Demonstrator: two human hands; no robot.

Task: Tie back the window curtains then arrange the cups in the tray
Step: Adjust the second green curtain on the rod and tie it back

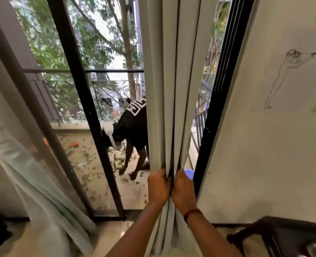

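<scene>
Pale grey curtain (164, 89), gathered into upright folds and gripped low down by both hands. Left hand (158, 186) grasps the left bundle of folds, fingers curled into the cloth; right hand (183, 190), just beside it, grasps the right bundle the same way. Red thread band (192, 213) circles the right wrist. The curtain hangs in front of the glass door, between the black door post (79, 89) and the black frame edge (218, 89) beside the white wall (264, 154), which bears a line drawing (286, 76). Sheer curtain (33, 173) drapes at far left. Beyond the glass, a person in a black shirt (135, 123) bends over a leaf-strewn balcony floor (90, 175). Dark wooden furniture (275, 236) occupies the lower right corner
</scene>
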